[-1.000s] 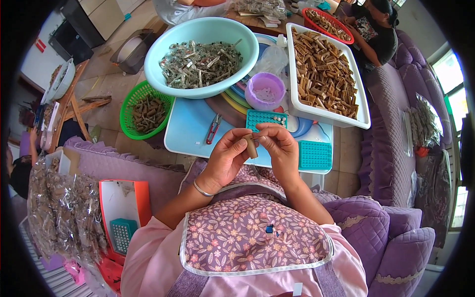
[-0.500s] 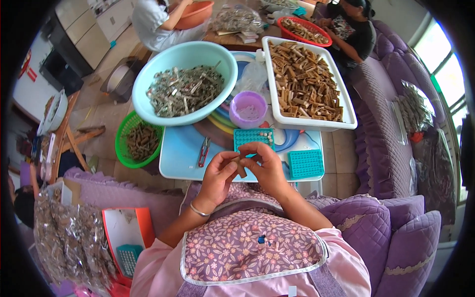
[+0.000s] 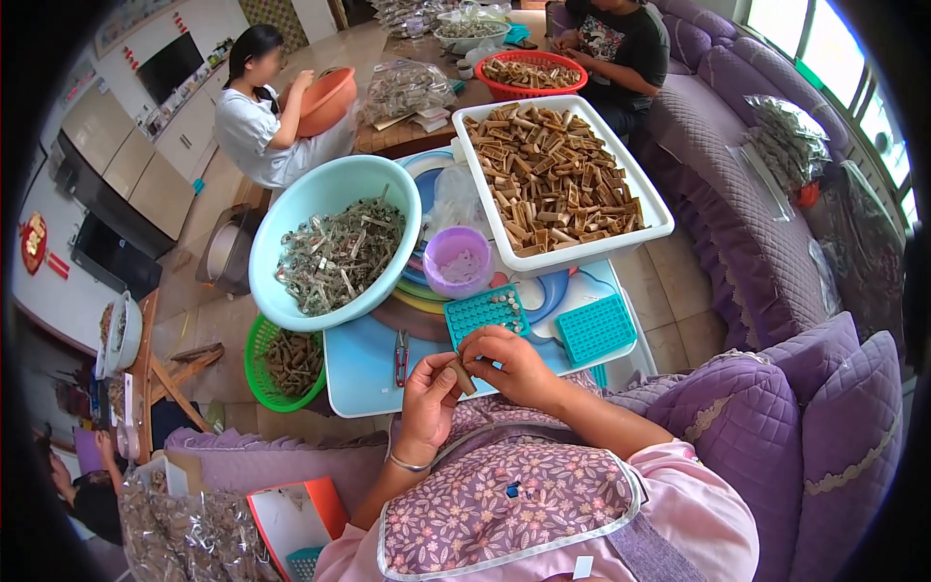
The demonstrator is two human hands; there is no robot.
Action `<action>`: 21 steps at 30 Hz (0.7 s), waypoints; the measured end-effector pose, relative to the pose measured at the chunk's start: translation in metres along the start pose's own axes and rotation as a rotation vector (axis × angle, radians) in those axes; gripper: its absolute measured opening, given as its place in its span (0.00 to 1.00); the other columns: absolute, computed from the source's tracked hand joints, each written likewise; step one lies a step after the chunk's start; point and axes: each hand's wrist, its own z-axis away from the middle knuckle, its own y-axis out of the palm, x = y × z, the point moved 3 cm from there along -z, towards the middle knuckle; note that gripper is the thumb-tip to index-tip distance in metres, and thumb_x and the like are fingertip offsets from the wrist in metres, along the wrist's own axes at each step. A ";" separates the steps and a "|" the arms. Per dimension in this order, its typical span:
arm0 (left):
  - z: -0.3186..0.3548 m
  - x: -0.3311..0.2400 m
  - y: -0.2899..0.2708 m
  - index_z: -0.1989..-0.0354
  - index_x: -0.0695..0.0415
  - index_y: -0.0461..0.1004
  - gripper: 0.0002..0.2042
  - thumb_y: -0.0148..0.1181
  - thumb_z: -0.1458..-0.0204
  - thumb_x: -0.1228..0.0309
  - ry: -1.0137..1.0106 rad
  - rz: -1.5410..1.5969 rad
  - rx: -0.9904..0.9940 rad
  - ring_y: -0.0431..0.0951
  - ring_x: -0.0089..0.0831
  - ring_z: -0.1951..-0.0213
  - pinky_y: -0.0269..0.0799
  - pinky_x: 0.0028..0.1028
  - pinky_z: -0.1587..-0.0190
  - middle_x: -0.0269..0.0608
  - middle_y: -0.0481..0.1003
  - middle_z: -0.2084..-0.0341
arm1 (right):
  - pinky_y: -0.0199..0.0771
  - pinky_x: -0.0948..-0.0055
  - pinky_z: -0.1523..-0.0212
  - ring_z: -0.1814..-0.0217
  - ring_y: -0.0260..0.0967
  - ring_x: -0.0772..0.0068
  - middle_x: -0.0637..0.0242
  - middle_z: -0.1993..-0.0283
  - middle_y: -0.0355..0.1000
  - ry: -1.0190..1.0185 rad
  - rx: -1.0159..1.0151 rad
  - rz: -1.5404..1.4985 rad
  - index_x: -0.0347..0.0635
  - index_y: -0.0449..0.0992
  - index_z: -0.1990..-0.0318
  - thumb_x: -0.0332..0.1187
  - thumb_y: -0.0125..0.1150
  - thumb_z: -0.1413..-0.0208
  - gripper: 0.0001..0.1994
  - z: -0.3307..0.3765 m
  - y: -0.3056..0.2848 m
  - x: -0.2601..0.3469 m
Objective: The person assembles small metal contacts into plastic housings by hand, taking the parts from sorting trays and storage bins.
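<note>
Close to the near edge of the table, my left hand [image 3: 427,403] pinches a small brown curved piece [image 3: 465,379] between thumb and fingers. My right hand [image 3: 511,365] closes on the same piece from the other side, its fingers bent over the top. Just beyond my hands lies a teal tray of small holes [image 3: 465,320], with several little whitish bits at its right side. Red-handled thread snips [image 3: 401,361] rest on the table left of my left hand. A second teal holed tray [image 3: 595,328] is to the right.
A white tub [image 3: 662,225] heaped with brown curved pieces stands beyond my hands. A light-blue basin [image 3: 260,257] of wrapped strips, a purple bowl [image 3: 456,288] and a green basket [image 3: 254,373] are to the left. Two people sit across with an orange basin [image 3: 328,102] and a red basket [image 3: 529,94].
My view has tilted and turned, so the table appears rotated and more of the far room shows. Both hands stay on the brown piece, with the right fingers bent further over it.
</note>
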 end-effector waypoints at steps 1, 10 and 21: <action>0.001 -0.001 0.001 0.55 0.60 0.70 0.11 0.59 0.44 0.72 0.005 -0.023 0.006 0.76 0.29 0.60 0.74 0.29 0.55 0.38 0.75 0.62 | 0.72 0.65 0.59 0.58 0.71 0.58 0.60 0.62 0.72 0.007 0.011 0.000 0.38 0.71 0.67 0.21 0.62 0.51 0.06 0.000 -0.001 0.001; -0.001 -0.003 0.000 0.54 0.64 0.70 0.12 0.61 0.46 0.76 0.013 -0.186 0.041 0.76 0.25 0.60 0.74 0.25 0.56 0.40 0.76 0.63 | 0.74 0.64 0.61 0.60 0.72 0.54 0.57 0.61 0.72 -0.042 0.046 0.088 0.34 0.72 0.66 0.23 0.60 0.50 0.04 0.004 -0.007 0.004; 0.016 -0.011 -0.012 0.49 0.63 0.66 0.13 0.53 0.40 0.72 -0.108 -0.061 -0.085 0.73 0.32 0.53 0.71 0.33 0.49 0.45 0.72 0.56 | 0.75 0.61 0.62 0.58 0.73 0.53 0.57 0.58 0.73 -0.100 0.235 0.429 0.42 0.74 0.64 0.25 0.57 0.50 0.05 -0.006 -0.001 -0.026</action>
